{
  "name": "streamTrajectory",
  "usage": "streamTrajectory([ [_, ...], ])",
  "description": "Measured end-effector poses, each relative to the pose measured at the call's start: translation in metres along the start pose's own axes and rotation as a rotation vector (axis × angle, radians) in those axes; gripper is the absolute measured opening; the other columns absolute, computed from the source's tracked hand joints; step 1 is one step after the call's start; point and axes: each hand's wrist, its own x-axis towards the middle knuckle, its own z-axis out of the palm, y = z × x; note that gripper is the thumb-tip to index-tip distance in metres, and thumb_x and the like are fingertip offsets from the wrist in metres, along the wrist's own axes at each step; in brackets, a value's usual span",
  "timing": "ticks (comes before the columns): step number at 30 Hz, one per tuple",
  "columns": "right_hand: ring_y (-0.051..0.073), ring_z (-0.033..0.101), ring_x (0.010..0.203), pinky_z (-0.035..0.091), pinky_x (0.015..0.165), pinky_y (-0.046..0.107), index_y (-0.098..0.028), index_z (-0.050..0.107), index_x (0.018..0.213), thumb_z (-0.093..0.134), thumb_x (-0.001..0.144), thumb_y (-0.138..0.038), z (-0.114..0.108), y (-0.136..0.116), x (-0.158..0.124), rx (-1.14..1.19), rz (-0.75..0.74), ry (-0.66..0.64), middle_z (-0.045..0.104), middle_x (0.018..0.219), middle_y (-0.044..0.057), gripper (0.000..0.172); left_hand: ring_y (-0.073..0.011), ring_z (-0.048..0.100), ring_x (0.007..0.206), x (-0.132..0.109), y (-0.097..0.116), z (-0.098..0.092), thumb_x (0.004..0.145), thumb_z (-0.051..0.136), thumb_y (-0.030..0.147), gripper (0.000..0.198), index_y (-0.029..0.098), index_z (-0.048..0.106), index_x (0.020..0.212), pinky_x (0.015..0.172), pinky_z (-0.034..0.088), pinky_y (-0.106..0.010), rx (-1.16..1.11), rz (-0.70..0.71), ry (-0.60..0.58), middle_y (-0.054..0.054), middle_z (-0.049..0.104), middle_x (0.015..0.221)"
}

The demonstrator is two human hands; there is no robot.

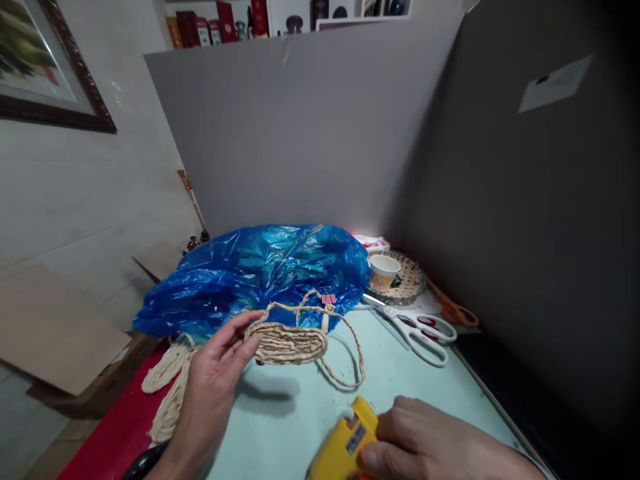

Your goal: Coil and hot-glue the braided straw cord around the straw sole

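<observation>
My left hand [220, 373] pinches the left end of a sole-shaped piece of coiled straw cord [290, 343], lifted above the pale green table top. A loose length of the cord [361, 357] loops off to its right. Close to the front edge of the view, my right hand [415, 440] is wrapped round a yellow glue gun [345, 443], whose lower part is cut off. A pink binder clip [328, 299] sits just behind the coiled piece. To the left, partly behind my left wrist, lie more straw-cord soles [167, 367].
A crumpled blue plastic bag [260, 267] fills the back. White-handled scissors [425, 337] lie at right, near orange-handled scissors [455, 310]. A paper cup [385, 270] stands on a woven tray [413, 283]. Grey panels [310, 133] rise behind and at right.
</observation>
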Motion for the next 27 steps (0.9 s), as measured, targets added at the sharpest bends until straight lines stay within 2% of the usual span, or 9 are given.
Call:
streamTrajectory([
  [2, 0.016, 0.053, 0.062, 0.034, 0.055, 0.027, -0.019, 0.065, 0.069, 0.048, 0.096, -0.054, -0.001, -0.006, -0.004, -0.128, 0.005, 0.115, 0.063, 0.068, 0.003, 0.048, -0.0208, 0.071, 0.104, -0.005, 0.0, 0.003, 0.078, 0.078, 0.041, 0.039, 0.027, 0.072, 0.114, 0.081, 0.055, -0.02, -0.005, -0.007, -0.023, -0.003, 0.076, 0.117],
  [4, 0.018, 0.056, 0.063, 0.036, 0.057, 0.028, -0.021, 0.065, 0.071, 0.042, 0.1, -0.051, -0.001, -0.012, -0.006, -0.143, 0.034, 0.223, 0.065, 0.069, 0.003, 0.048, -0.0206, 0.072, 0.101, -0.011, -0.001, 0.006, 0.079, 0.077, 0.042, 0.038, 0.028, 0.073, 0.114, 0.082, 0.056, -0.021, 0.006, -0.019, -0.052, -0.003, 0.077, 0.116],
  [8, 0.021, 0.065, 0.087, 0.048, 0.076, 0.029, -0.025, 0.064, 0.102, 0.043, 0.1, -0.051, 0.007, -0.021, -0.003, 0.133, -0.008, 0.39, 0.073, 0.091, 0.002, 0.034, -0.0234, 0.073, 0.104, -0.024, 0.0, 0.011, 0.081, 0.074, 0.046, 0.038, 0.03, 0.074, 0.115, 0.084, 0.058, -0.023, 0.131, 0.0, -0.108, -0.003, 0.078, 0.117],
  [10, 0.022, 0.067, 0.087, 0.05, 0.078, 0.03, -0.028, 0.063, 0.106, 0.041, 0.1, -0.051, 0.012, -0.024, -0.001, 0.274, -0.068, 0.448, 0.074, 0.091, 0.002, 0.033, -0.0248, 0.073, 0.104, -0.03, 0.001, 0.014, 0.081, 0.073, 0.046, 0.036, 0.032, 0.076, 0.113, 0.083, 0.059, -0.025, 0.226, 0.048, -0.141, -0.002, 0.079, 0.115],
  [14, 0.023, 0.063, 0.061, 0.051, 0.06, 0.032, -0.03, 0.063, 0.097, 0.046, 0.097, -0.056, 0.015, -0.029, -0.004, 0.435, -0.194, 0.437, 0.066, 0.063, 0.0, 0.031, -0.0254, 0.072, 0.105, -0.042, 0.002, 0.025, 0.082, 0.069, 0.045, 0.026, 0.036, 0.08, 0.105, 0.087, 0.058, -0.029, 0.353, 0.174, -0.1, -0.001, 0.08, 0.111],
  [18, 0.018, 0.058, 0.061, 0.048, 0.062, 0.028, -0.026, 0.06, 0.092, 0.042, 0.102, -0.048, 0.014, -0.026, -0.006, 0.494, -0.162, 0.46, 0.061, 0.067, 0.0, 0.03, -0.0255, 0.072, 0.105, -0.047, 0.001, 0.029, 0.083, 0.069, 0.044, 0.026, 0.036, 0.08, 0.104, 0.086, 0.058, -0.029, 0.37, 0.211, -0.091, -0.001, 0.08, 0.112],
  [22, 0.011, 0.046, 0.056, 0.037, 0.055, 0.023, -0.023, 0.056, 0.09, 0.04, 0.106, -0.043, 0.018, -0.014, 0.001, 0.484, -0.199, 0.4, 0.051, 0.066, -0.005, 0.03, -0.0244, 0.074, 0.099, -0.044, -0.003, 0.024, 0.083, 0.07, 0.04, 0.026, 0.038, 0.079, 0.107, 0.082, 0.061, -0.029, 0.42, 0.239, -0.179, 0.0, 0.08, 0.113],
  [27, 0.011, 0.046, 0.058, 0.034, 0.056, 0.023, -0.022, 0.055, 0.087, 0.038, 0.107, -0.041, 0.019, -0.01, 0.004, 0.463, -0.201, 0.365, 0.05, 0.064, -0.006, 0.032, -0.0225, 0.074, 0.098, -0.044, -0.008, 0.026, 0.082, 0.071, 0.038, 0.02, 0.046, 0.08, 0.099, 0.081, 0.06, -0.027, 0.431, 0.203, -0.139, 0.007, 0.081, 0.107],
])
